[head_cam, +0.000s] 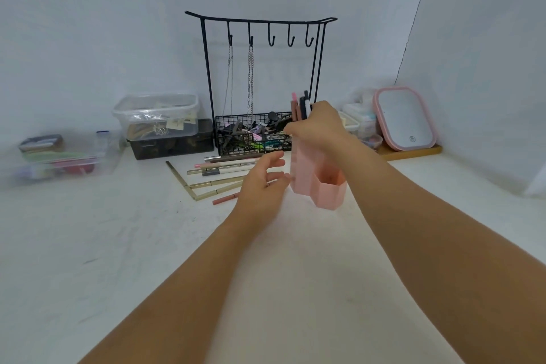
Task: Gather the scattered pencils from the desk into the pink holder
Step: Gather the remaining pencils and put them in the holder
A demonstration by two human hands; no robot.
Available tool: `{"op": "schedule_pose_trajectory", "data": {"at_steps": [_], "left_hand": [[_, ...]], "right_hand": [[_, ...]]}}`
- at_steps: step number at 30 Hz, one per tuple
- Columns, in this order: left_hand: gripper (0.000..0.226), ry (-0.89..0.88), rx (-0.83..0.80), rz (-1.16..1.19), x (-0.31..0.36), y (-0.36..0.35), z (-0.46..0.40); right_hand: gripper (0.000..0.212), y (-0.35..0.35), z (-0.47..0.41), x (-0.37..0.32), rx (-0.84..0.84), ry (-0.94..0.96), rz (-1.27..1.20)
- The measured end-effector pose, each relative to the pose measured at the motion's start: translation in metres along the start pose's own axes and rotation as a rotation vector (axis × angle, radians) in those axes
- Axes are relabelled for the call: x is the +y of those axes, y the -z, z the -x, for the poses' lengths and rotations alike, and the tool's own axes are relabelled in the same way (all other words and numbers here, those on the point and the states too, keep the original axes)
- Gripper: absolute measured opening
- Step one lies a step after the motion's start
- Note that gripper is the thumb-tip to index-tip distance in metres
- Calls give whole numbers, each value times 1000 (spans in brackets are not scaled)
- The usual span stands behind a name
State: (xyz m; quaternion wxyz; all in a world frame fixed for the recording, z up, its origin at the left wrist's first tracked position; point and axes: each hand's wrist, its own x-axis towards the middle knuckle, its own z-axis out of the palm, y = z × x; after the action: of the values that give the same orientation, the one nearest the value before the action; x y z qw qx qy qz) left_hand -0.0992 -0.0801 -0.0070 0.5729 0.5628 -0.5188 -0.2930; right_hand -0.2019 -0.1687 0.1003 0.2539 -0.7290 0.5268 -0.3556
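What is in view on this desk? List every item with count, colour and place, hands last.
Pink plastic pencil holder: one, pink, centre of desk, right of the loose pencils.
Slim loose pencils: about ten, gold, grey, brown and pink, lying on desk left of holder.
Bundle of pencils: several, pink, brown, black, white, upright above holder.
Black wire hook stand with basket: one, black, at the back; two chains hang from it.
Clear lidded plastic box: one, on a dark box, back left.
Clear shallow bin: one, far left, blurred.
Pink-framed mirror: one, back right, on wooden tray.
Left hand: open, beside holder.
Right hand: grip round the bundle.
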Motion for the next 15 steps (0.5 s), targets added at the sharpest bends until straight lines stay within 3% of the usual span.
{"op": "schedule_pose_trajectory", "data": {"at_steps": [4, 9, 11, 13, 15], "left_hand": [[43, 8, 3, -1, 1, 1, 0], [43, -5, 14, -9, 1, 1, 0], [44, -13, 23, -13, 1, 2, 0], [44, -25, 32, -25, 0, 3, -1], [41, -46, 65, -36, 0, 4, -1]], "right_hand": [[13, -6, -1, 9, 44, 43, -101], [67, -8, 11, 19, 153, 207, -149], [76, -2, 22, 18, 229, 337, -82], [64, 3, 39, 17, 363, 504, 19], [33, 4, 56, 19, 526, 678, 124]]}}
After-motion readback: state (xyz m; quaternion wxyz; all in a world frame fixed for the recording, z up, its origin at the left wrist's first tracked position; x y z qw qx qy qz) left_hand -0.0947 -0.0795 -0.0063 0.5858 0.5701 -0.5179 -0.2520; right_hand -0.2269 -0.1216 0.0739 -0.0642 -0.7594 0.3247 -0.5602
